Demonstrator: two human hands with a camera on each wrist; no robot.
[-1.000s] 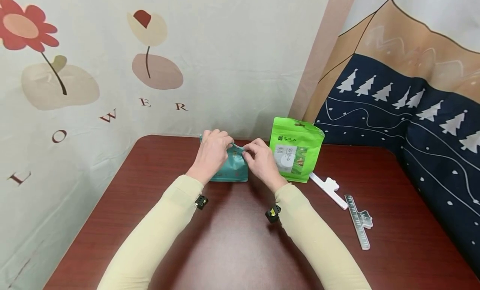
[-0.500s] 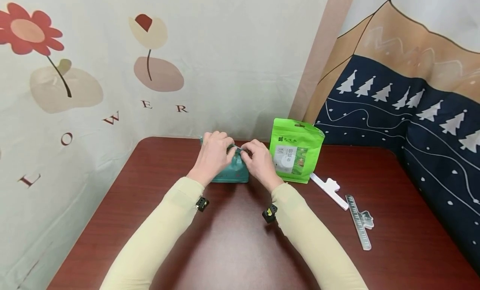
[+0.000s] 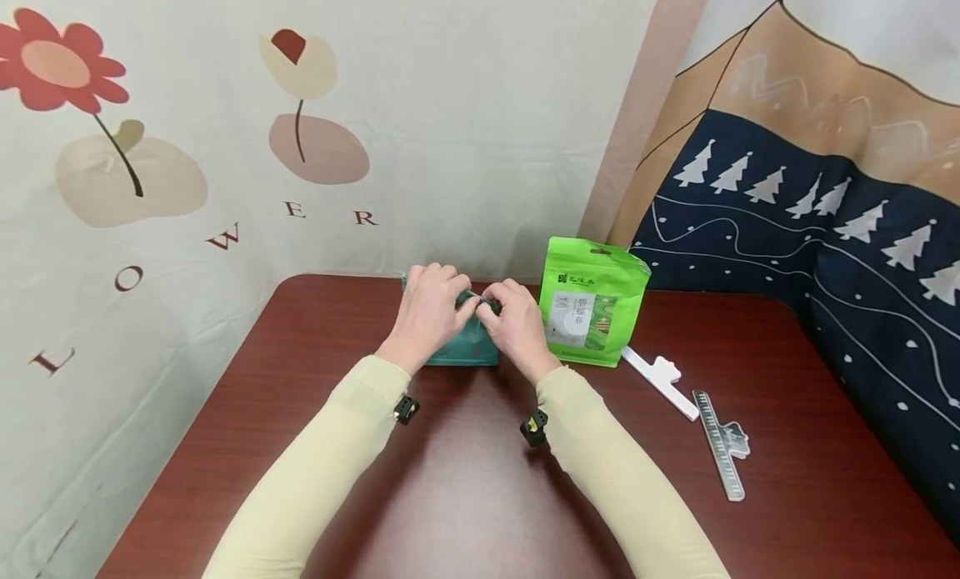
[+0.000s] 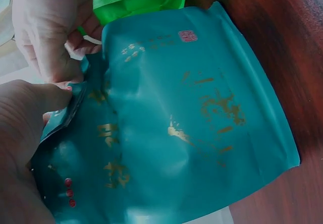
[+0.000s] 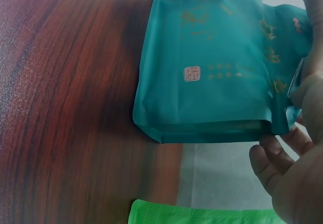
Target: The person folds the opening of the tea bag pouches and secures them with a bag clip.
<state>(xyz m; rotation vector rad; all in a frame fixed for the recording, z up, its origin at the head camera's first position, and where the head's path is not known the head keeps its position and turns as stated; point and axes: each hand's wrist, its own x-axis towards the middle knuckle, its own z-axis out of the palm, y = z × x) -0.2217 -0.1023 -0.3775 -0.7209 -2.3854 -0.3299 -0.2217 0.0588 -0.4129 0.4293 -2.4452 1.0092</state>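
A teal stand-up pouch [image 3: 467, 347] with gold lettering stands at the far edge of the table, its upper part crumpled. My left hand [image 3: 429, 312] pinches the top edge from the left, thumb on the near side. From the right, my right hand [image 3: 519, 322] pinches the same edge, and the two thumbs nearly meet. In the left wrist view, the pouch's top [image 4: 70, 110] is folded over under the left thumb. The right wrist view shows the pouch's flat front [image 5: 212, 57] and gusseted side, with right fingers behind the top edge.
Just right of the hands stands a bright green pouch [image 3: 594, 304] with a hang hole. A white bag clip [image 3: 660, 381] and a clear ruler-marked clip [image 3: 722, 446] lie on the dark red table [image 3: 465, 496]. Printed cloth hangs behind [image 3: 480, 129].
Both hands have drawn slightly closer together along the pouch's top, and the right wrist has shifted a little left. Less of the top edge shows between the fingers.
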